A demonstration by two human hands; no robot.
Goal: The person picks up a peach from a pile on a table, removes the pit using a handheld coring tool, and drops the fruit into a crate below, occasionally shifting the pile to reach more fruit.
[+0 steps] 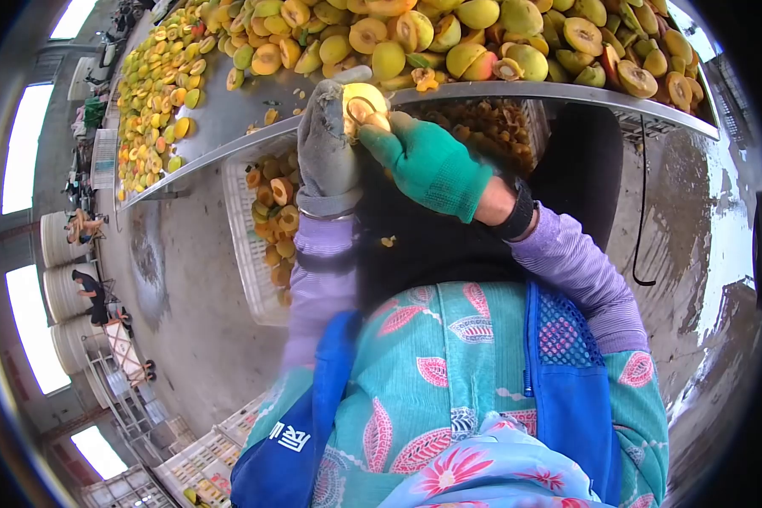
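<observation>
My left hand [323, 144], in a grey glove, is closed around a yellow peach half [362, 93] above the near edge of the metal table. The cut face of the peach is turned towards my right hand [438, 168], which wears a green glove. My right thumb and fingers are closed at the cut face, by a small rounded shape that could be the pit or a tool's loop. What the right fingers grip is mostly hidden. Just beyond both hands lies a heap of whole and halved peaches [474, 59].
The metal table [216, 114] carries more peach halves [157, 110] on the left. Below its edge stand a white crate [244, 241] of peach halves and another container holding brownish scraps [495, 127]. Far left are people [91, 292] and large tubs [62, 292]. Wet floor shows right.
</observation>
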